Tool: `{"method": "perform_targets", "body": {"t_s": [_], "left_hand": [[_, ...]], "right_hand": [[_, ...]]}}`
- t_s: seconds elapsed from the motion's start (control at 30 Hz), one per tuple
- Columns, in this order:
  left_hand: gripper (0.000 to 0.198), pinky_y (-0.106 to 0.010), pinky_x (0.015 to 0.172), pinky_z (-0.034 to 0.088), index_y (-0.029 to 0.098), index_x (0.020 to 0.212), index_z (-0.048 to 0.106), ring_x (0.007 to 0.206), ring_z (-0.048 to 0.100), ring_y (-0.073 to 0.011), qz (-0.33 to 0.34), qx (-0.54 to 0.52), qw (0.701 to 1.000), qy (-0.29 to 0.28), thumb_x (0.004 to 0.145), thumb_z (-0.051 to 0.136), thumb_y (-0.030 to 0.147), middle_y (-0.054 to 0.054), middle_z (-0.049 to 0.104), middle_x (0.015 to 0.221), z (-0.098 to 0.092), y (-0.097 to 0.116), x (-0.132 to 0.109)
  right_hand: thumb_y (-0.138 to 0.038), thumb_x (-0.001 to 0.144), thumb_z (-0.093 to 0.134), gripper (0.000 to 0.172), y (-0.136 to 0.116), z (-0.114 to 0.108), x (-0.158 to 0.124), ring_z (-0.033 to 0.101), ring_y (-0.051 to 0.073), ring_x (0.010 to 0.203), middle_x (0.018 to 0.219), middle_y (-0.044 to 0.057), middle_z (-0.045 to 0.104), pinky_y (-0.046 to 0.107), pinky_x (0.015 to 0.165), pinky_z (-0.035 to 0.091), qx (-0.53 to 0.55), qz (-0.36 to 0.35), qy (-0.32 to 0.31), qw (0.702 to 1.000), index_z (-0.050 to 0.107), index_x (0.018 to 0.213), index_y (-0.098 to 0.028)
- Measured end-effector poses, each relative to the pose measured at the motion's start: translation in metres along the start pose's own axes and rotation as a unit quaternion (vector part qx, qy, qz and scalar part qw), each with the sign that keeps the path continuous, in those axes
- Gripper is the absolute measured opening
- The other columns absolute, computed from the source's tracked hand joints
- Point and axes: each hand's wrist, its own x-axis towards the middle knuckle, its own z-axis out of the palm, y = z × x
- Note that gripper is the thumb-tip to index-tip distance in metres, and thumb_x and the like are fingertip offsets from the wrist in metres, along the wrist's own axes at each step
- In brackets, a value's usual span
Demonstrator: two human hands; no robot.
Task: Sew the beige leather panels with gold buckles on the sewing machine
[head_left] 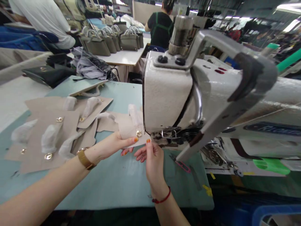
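A beige leather bag panel (pixel 128 124) with a wrapped handle and a gold clasp is held out in front of the sewing machine head (pixel 166 91). My left hand (pixel 117 144) is closed on its lower left edge, thumb on top and fingers below. At the panel's lower right corner, my right hand (pixel 152 158) pinches the edge by the thumb; its other fingers curl loosely underneath. The panel's right end goes behind the machine head, so the needle area is hidden.
Several similar beige panels (pixel 63 135) with wrapped handles lie overlapping on the table's left. Pink-handled thread snips (pixel 182 166) rest below the machine. A black bag (pixel 47 75) and grey cloth (pixel 91 64) lie beyond. Finished handbags (pixel 129 40) stand farther back near two people.
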Motion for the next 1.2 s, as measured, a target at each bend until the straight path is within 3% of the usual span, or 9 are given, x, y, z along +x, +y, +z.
{"method": "perform_targets", "body": {"t_s": [0.27, 0.63, 0.77, 0.93, 1.0, 1.07, 1.13, 1.2], "left_hand": [[0.035, -0.021, 0.043, 0.038, 0.014, 0.075, 0.058, 0.048, 0.047, -0.0088, 0.004, -0.075, 0.994, 0.078, 0.086, 0.052, 0.047, 0.0, 0.058, 0.064, 0.035, -0.017, -0.018], [0.041, -0.028, 0.056, 0.043, 0.018, 0.063, 0.056, 0.05, 0.05, -0.0125, 0.024, -0.084, 0.975, 0.202, 0.088, 0.046, 0.049, 0.001, 0.053, 0.05, 0.095, -0.017, -0.03], [0.042, -0.03, 0.058, 0.045, 0.021, 0.059, 0.055, 0.05, 0.052, -0.0147, 0.033, -0.104, 0.957, 0.269, 0.087, 0.046, 0.051, 0.001, 0.054, 0.05, 0.122, -0.019, -0.029], [0.046, -0.032, 0.062, 0.048, 0.023, 0.054, 0.053, 0.054, 0.055, -0.0171, 0.029, -0.118, 0.949, 0.291, 0.085, 0.044, 0.055, -0.002, 0.054, 0.05, 0.146, -0.022, -0.018], [0.049, -0.032, 0.064, 0.048, 0.022, 0.053, 0.053, 0.056, 0.057, -0.0179, 0.014, -0.13, 0.952, 0.276, 0.084, 0.044, 0.059, -0.003, 0.056, 0.05, 0.151, -0.028, -0.019], [0.053, -0.031, 0.059, 0.048, 0.021, 0.053, 0.055, 0.053, 0.058, -0.0174, -0.015, -0.144, 0.969, 0.2, 0.083, 0.041, 0.063, -0.005, 0.058, 0.051, 0.151, -0.032, -0.03], [0.052, -0.028, 0.048, 0.045, 0.019, 0.066, 0.06, 0.047, 0.056, -0.0153, -0.051, -0.142, 0.985, 0.083, 0.082, 0.04, 0.064, -0.006, 0.063, 0.055, 0.14, -0.028, -0.049], [0.041, -0.024, 0.042, 0.04, 0.021, 0.085, 0.061, 0.045, 0.057, -0.0133, -0.055, -0.098, 0.994, -0.001, 0.084, 0.044, 0.058, -0.006, 0.068, 0.065, 0.116, -0.011, -0.066]], "right_hand": [[-0.043, 0.088, 0.042, 0.046, -0.001, -0.009, -0.003, 0.047, 0.007, 0.036, 0.046, 0.002, 0.062, 0.018, 0.04, 0.035, 0.019, 0.026, -0.027, 0.999, 0.054, 0.053, -0.015], [-0.044, 0.088, 0.043, 0.049, -0.016, -0.033, -0.001, 0.043, 0.006, 0.033, 0.037, -0.001, 0.054, 0.018, 0.038, 0.032, -0.072, 0.045, -0.092, 0.992, 0.049, 0.047, -0.016], [-0.045, 0.088, 0.045, 0.049, -0.021, -0.046, 0.004, 0.038, 0.005, 0.031, 0.035, -0.003, 0.048, 0.018, 0.036, 0.027, -0.099, 0.051, -0.128, 0.986, 0.046, 0.047, -0.017], [-0.049, 0.09, 0.042, 0.053, -0.028, -0.058, 0.008, 0.035, 0.005, 0.032, 0.034, -0.005, 0.043, 0.018, 0.038, 0.027, -0.156, 0.027, -0.15, 0.976, 0.044, 0.048, -0.017], [-0.051, 0.091, 0.039, 0.052, -0.029, -0.063, 0.002, 0.039, 0.006, 0.034, 0.036, -0.004, 0.045, 0.019, 0.039, 0.029, -0.179, 0.024, -0.173, 0.968, 0.045, 0.051, -0.017], [-0.052, 0.091, 0.039, 0.048, -0.026, -0.075, -0.007, 0.043, 0.008, 0.037, 0.041, -0.003, 0.05, 0.02, 0.041, 0.032, -0.211, 0.024, -0.172, 0.962, 0.051, 0.06, -0.017], [-0.051, 0.091, 0.039, 0.042, -0.015, -0.096, -0.017, 0.049, 0.011, 0.043, 0.049, -0.002, 0.057, 0.022, 0.044, 0.038, -0.264, 0.003, -0.123, 0.957, 0.06, 0.078, -0.017], [-0.05, 0.09, 0.041, 0.04, 0.003, -0.127, -0.024, 0.06, 0.015, 0.057, 0.066, 0.003, 0.066, 0.026, 0.055, 0.047, -0.345, -0.058, -0.029, 0.936, 0.063, 0.1, -0.018]]}}
